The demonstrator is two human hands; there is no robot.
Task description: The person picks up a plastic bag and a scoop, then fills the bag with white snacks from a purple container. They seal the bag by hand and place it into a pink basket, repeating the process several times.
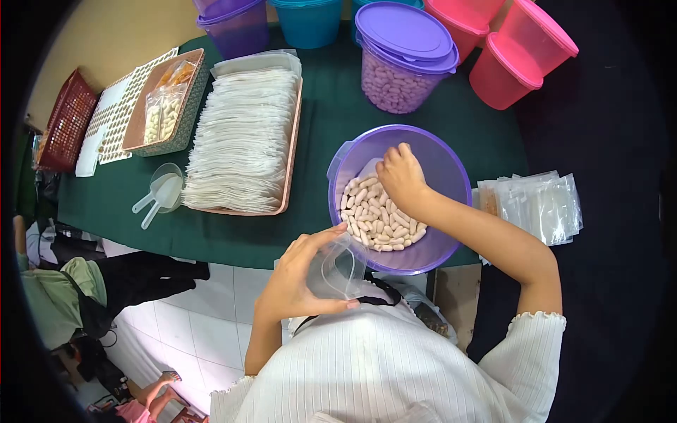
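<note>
The left hand point(300, 278) pinches a clear plastic pouch point(342, 264) open at the near rim of the purple bowl point(451, 233). The pouch looks flimsy, light and slippery, so it is best held by its mouth edges. The right hand point(403, 178) curls its grip down among the pale oblong snack pieces point(374, 215), which look small and hard. I cannot tell whether it has closed on any.

A small food-packing station is suggested, set up in what may be a home or a small shop. A table point(331, 113) covered in green cloth is seen. On it, a tray of stacked empty clear bags point(243, 134), two scoops point(161, 192) and a basket of filled packets point(166, 106) are laid out at the left. Lidded plastic tubs point(402, 32) are ranged along the far edge. White floor tiles point(204, 317) are seen below the near edge.
</note>
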